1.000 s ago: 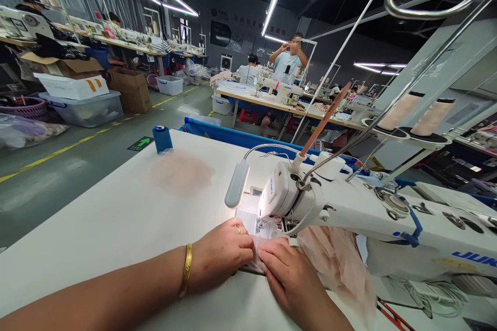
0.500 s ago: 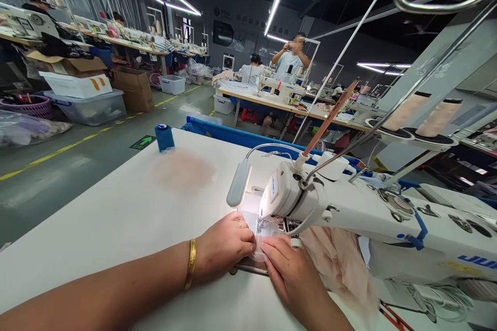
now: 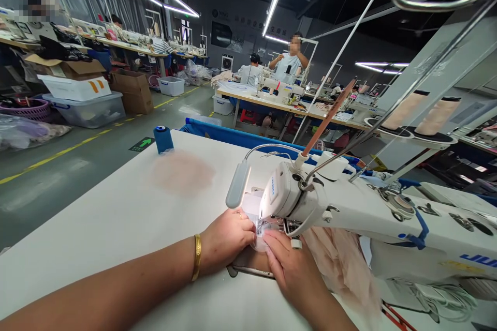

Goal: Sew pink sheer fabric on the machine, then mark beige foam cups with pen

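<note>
Under the head of a white sewing machine (image 3: 280, 194) lies a small piece of pale, sheer fabric (image 3: 259, 244), close to the presser foot. My left hand (image 3: 225, 242), with a ring and a gold bracelet, has its fingers curled and pinched on the fabric's left side. On the right side, my right hand (image 3: 290, 266) rests with its fingers stretched flat over the fabric edge. Its fingertips are just in front of the needle area. Crumpled peach sheer cloth (image 3: 344, 264) hangs to the right, below the machine arm. My fingers hide part of the fabric.
A sheer beige piece (image 3: 184, 170) lies on the white table (image 3: 112, 232), by a blue thread cone (image 3: 163, 139). A lamp (image 3: 238, 186) stands left of the needle. Thread cones (image 3: 438, 114) are behind the machine. A co-worker (image 3: 291, 59) stands at another table.
Both hands have shifted slightly forward toward the needle, and more of the metal plate's front edge shows below them. The view has tilted a little.
</note>
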The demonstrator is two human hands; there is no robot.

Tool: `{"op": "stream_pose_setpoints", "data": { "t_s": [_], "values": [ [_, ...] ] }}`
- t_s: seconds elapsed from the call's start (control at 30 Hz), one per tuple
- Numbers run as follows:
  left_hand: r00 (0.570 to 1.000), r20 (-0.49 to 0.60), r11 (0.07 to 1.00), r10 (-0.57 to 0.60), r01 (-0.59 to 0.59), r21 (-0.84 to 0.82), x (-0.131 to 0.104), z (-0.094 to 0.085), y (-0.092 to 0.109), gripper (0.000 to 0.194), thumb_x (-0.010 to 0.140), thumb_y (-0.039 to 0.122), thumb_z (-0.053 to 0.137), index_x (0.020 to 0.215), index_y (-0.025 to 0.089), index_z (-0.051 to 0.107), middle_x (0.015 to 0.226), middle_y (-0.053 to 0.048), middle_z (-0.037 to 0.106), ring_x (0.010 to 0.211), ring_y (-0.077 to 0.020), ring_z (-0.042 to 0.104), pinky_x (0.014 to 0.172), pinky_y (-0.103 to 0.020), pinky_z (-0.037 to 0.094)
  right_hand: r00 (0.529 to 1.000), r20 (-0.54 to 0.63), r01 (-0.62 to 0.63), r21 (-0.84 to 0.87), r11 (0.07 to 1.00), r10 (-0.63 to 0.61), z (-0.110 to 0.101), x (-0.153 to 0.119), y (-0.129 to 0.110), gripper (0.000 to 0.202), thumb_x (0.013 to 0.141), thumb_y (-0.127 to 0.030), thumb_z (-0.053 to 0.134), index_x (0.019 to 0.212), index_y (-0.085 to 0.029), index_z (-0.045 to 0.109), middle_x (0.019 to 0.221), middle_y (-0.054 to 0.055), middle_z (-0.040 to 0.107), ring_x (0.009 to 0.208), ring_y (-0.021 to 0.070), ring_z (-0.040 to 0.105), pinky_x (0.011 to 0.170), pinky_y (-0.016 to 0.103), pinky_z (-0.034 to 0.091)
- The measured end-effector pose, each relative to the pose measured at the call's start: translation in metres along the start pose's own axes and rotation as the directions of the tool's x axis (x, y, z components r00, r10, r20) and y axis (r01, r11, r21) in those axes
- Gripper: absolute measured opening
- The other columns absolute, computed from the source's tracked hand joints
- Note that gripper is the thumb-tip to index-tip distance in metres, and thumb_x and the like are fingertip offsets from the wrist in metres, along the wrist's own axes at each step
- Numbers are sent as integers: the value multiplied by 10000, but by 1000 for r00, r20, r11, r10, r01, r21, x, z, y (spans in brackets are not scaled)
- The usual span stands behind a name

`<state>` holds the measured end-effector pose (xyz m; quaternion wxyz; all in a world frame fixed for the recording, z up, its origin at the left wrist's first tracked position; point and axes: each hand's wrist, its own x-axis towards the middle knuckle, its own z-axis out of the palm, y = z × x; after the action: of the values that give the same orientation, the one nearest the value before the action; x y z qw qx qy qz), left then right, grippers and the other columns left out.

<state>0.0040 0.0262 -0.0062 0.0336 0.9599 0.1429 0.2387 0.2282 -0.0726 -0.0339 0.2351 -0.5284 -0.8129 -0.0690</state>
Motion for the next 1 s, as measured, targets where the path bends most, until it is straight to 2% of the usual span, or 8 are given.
{"op": "stream_pose_setpoints", "data": {
  "t_s": [0.23, 0.4, 0.57, 0.7, 0.8, 0.9, 1.0],
  "values": [
    [998, 61, 999, -33, 31, 41, 4, 1, -3, 346, 1050, 126, 441, 832, 175, 705, 975, -7, 783, 855, -181, 636, 915, -358, 471, 999, -8, -45, -47, 998, 44, 4, 1, 1, 443, 1028, -200, 481, 1439, -270, 629, 1252, 130, 758, 1156, 316, 720, 948, 477, 617],
    [996, 66, 997, -55, 52, 54, 5, 5, -4, 356, 1050, 125, 423, 840, 176, 705, 995, -16, 784, 872, -187, 644, 906, -358, 478, 998, 27, -44, -128, 991, 48, 3, 2, 2, 456, 1049, -245, 438, 1468, -220, 616, 1339, 165, 730, 1197, 354, 715, 986, 568, 607],
    [992, 82, 995, -91, 89, 34, 5, 4, -4, 309, 1034, 129, 433, 896, 189, 703, 997, -36, 765, 889, -209, 654, 887, -374, 482, 998, 53, -28, -157, 987, 36, -2, 5, 3, 448, 1064, -263, 416, 1443, -179, 639, 1421, 178, 685, 1246, 364, 697, 984, 560, 621],
    [968, 143, 978, -208, 209, 5, 8, -10, 0, 124, 1008, 231, 565, 1040, 183, 675, 1132, -74, 725, 1059, -254, 654, 934, -394, 486, 999, 43, -4, -153, 988, 11, -7, 7, 4, 427, 1061, -258, 446, 1440, -192, 631, 1379, 160, 716, 1208, 359, 715, 978, 553, 623],
    [927, 211, 951, -309, 299, 80, 11, -24, 6, 342, 938, 440, 701, 1145, 170, 663, 1134, -106, 690, 1041, -302, 639, 906, -441, 509, 1000, 12, 26, -77, 997, -26, -12, 5, 4, 435, 1046, -191, 450, 1461, -197, 579, 1366, 160, 721, 1199, 333, 722, 969, 513, 629],
    [892, 249, 920, -377, 331, 209, 14, -35, 19, 385, 883, 556, 729, 896, 171, 722, 981, -119, 668, 952, -327, 623, 810, -461, 512, 992, -45, 117, 57, 991, -115, -19, 4, -3, 493, 997, -76, 438, 1467, -205, 514, 1331, 141, 736, 1173, 281, 731, 928, 433, 641],
    [900, 276, 940, -336, 305, 152, 14, -45, 31, 432, 854, 577, 743, 682, 186, 681, 913, -98, 654, 910, -308, 614, 809, -464, 502, 975, -64, 222, 174, 959, -214, -26, 7, -14, 554, 944, -24, 442, 1468, -202, 472, 1376, 126, 706, 1265, 264, 672, 999, 417, 604]
  ]
}}
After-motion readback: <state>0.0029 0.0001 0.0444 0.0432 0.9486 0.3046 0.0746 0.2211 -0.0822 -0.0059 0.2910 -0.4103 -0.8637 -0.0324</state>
